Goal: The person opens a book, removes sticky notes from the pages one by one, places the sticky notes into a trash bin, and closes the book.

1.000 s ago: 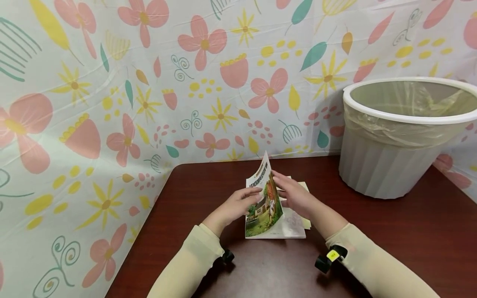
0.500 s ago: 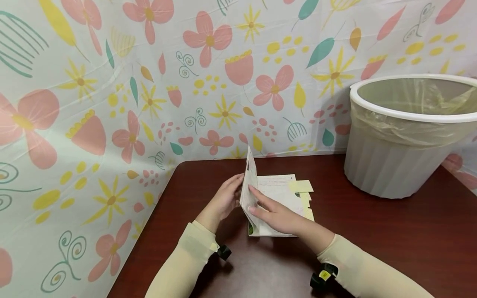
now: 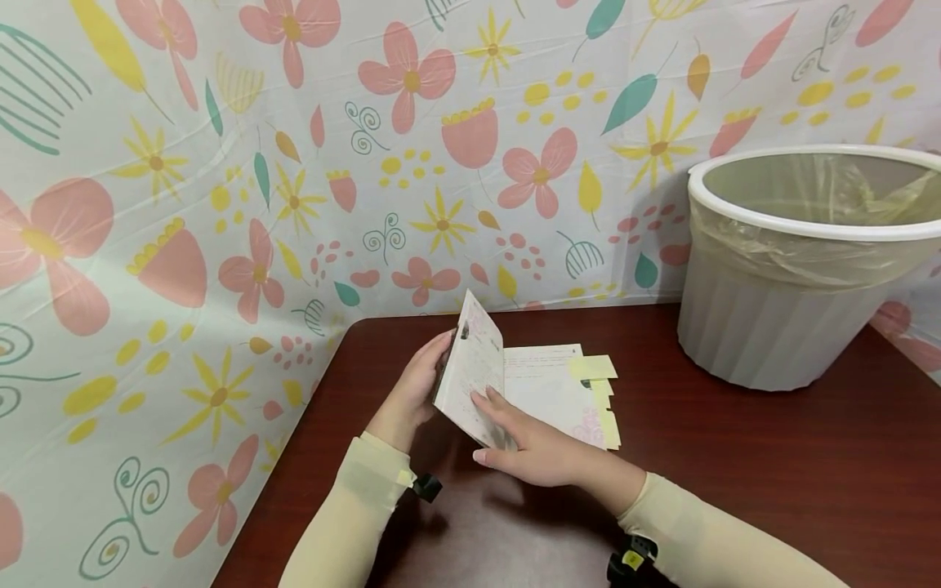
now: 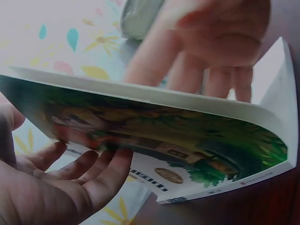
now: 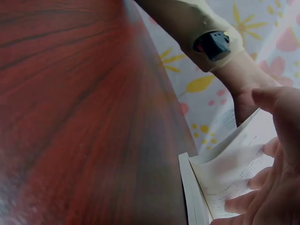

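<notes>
A paperback book [image 3: 470,367] stands open on the table, its front cover and a block of pages raised to the left. Its picture cover [image 4: 168,140] faces my left hand [image 3: 415,380]. That hand's fingers [image 4: 105,171] touch the cover from outside, and its thumb is beside the cover's edge in the left wrist view. Across the raised pages, my right hand [image 3: 540,445] lays extended fingertips on the printed side, thumb apart near the lower edge. On the right, the other page [image 3: 540,392] lies flat, with yellow sticky tabs [image 3: 595,367] sticking out past its edge.
A large grey bin [image 3: 764,318] with a white rim and a plastic liner stands at the back right of the dark red table [image 3: 735,474]. A flower-patterned cloth [image 3: 294,163] hangs close behind and along the left.
The front cover and page block have swung left, uncovering the page on the right. My left hand has moved left with the cover; the right hand has come onto the inner pages and lower.
</notes>
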Demonstrator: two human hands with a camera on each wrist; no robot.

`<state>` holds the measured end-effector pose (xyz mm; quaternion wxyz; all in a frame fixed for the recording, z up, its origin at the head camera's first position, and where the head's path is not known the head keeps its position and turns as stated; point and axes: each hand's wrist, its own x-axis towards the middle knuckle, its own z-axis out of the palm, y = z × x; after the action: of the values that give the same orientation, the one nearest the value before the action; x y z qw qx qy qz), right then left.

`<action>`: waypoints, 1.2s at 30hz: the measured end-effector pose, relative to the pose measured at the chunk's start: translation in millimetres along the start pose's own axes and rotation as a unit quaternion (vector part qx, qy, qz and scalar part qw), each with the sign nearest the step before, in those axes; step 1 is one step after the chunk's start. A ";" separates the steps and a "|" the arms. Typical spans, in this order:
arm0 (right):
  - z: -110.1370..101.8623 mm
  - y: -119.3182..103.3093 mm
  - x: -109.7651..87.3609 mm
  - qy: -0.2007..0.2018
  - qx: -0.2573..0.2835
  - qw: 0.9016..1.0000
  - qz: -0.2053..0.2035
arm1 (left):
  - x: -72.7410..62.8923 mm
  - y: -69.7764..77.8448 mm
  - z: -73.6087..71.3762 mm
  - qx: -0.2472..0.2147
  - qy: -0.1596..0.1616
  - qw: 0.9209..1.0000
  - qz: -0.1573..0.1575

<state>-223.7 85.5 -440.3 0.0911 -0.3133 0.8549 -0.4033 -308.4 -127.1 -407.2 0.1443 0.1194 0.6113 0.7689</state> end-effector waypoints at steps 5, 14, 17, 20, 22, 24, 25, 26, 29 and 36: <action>5.6 0.0 -2.4 -0.024 -0.035 0.999 0.010 | -1.7 5.3 -12.4 -0.002 0.013 1.000 -0.003; 10.8 -1.6 -7.1 -0.068 -0.117 0.990 0.026 | -1.2 13.0 -53.3 0.025 0.074 0.996 -0.036; 10.4 -2.1 -8.9 -0.090 -0.142 0.985 0.032 | -2.3 14.6 -66.9 0.015 0.083 0.996 -0.042; 8.9 -2.8 -10.1 -0.107 -0.157 0.981 0.036 | -2.3 15.0 -76.0 0.019 0.107 0.993 -0.048; 8.2 -3.0 -10.4 -0.110 -0.163 0.980 0.035 | -1.5 13.3 -80.4 0.033 0.118 0.991 -0.053; 7.7 -2.7 -10.4 -0.111 -0.169 0.979 0.034 | -0.1 9.9 -83.8 0.052 0.126 0.989 -0.061; 7.6 -2.4 -10.2 -0.113 -0.173 0.978 0.033 | 0.5 7.7 -85.0 0.066 0.126 0.988 -0.065; 7.5 -1.9 -9.7 -0.114 -0.174 0.978 0.033 | 1.2 5.2 -85.9 0.081 0.124 0.987 -0.068; 7.7 -1.0 -8.2 -0.117 -0.179 0.976 0.034 | 2.6 -1.7 -86.5 0.131 0.113 0.982 -0.079; 7.5 -7.8 -5.2 -0.121 -0.192 0.973 0.042 | 2.2 -7.6 -78.9 0.271 0.079 0.954 -0.099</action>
<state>-213.0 80.3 -439.9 0.1489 -0.3349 0.9115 -0.1868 -338.3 -196.1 -432.3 0.1332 0.0312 0.8148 0.5634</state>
